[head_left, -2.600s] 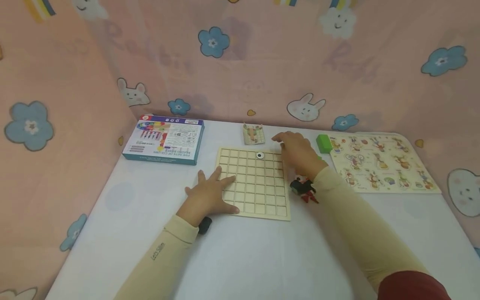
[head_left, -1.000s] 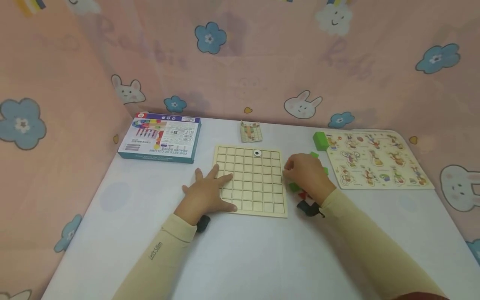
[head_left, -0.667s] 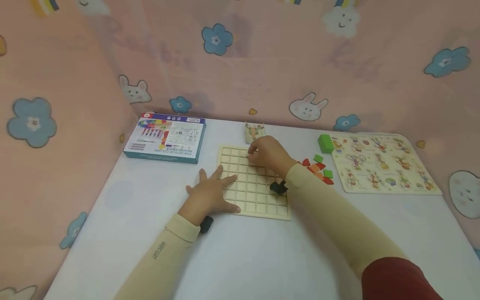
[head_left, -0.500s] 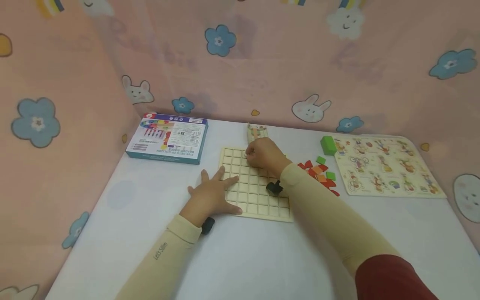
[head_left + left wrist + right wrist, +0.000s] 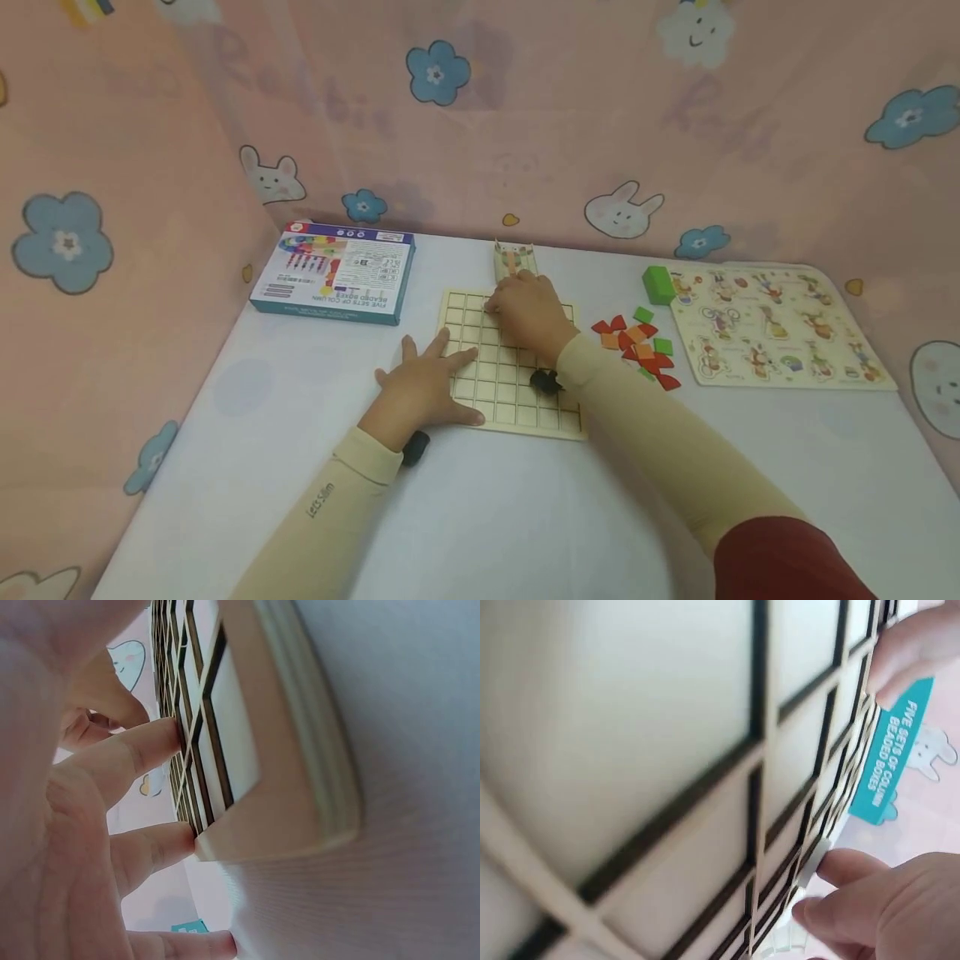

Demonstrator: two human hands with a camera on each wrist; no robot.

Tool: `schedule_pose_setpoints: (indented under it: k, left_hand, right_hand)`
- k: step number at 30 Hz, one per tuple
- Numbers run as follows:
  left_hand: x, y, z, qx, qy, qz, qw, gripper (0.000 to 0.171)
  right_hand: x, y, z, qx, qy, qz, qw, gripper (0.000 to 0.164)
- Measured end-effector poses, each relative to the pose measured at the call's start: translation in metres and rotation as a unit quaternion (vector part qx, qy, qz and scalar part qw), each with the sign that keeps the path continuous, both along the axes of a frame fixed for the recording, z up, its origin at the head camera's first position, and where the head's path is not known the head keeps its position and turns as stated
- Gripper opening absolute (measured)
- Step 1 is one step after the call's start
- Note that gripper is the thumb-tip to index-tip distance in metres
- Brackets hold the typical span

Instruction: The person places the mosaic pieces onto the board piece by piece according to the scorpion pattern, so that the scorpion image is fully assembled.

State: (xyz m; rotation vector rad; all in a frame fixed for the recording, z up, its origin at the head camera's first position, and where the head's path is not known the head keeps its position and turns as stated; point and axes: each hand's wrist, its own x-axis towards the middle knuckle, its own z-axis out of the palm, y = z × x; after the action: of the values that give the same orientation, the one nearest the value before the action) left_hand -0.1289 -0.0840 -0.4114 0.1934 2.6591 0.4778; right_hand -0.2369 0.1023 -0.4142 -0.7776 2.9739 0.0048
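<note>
Plainly a pale, dark-lined board (image 5: pixel 506 392)

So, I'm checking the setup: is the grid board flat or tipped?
Flat: the head view shows the grid board lying on the table, left hand on its edge.

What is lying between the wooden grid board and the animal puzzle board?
In the head view, small red, orange and green pieces lie there, plus a green block by the puzzle board.

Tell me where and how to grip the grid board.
Probably its near edge, from the person's side: the grid board lies flat, its rim shows thickness to pinch, and that edge is mostly uncovered, while the left hand covers part of the left and the right hand some far cells.
</note>
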Motion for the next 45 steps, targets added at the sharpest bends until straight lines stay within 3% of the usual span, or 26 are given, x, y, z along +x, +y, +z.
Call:
schedule_pose_setpoints:
  k: [6,21,26,34,41,45]
  left_hand:
    - [0.000,0.002,-0.003,-0.002,-0.004,-0.004,1.0000,0.103]
    - [-0.001,-0.002,-0.003,0.001,-0.004,-0.003,1.0000,0.103]
    - [-0.001,-0.002,-0.004,0.004,-0.004,0.000,1.0000,0.104]
    - [0.000,0.000,-0.005,0.008,-0.003,0.001,1.0000,0.105]
    - [0.001,-0.001,-0.005,0.008,-0.001,0.002,1.0000,0.105]
    - [0.001,-0.001,-0.006,0.011,0.001,0.003,0.9999,0.105]
  right_hand:
    - [0.004,0.008,0.001,-0.019,-0.018,-0.036,0.999,0.031]
    - [0.004,0.010,0.008,-0.038,-0.057,-0.059,0.996,0.033]
    - [0.010,0.045,0.009,-0.082,-0.055,-0.098,0.990,0.037]
    - [0.019,0.138,0.009,-0.108,-0.067,-0.196,0.972,0.030]
    - [0.026,0.173,0.003,-0.077,-0.091,-0.176,0.977,0.032]
    - [0.023,0.173,0.003,-0.046,-0.065,-0.121,0.989,0.029]
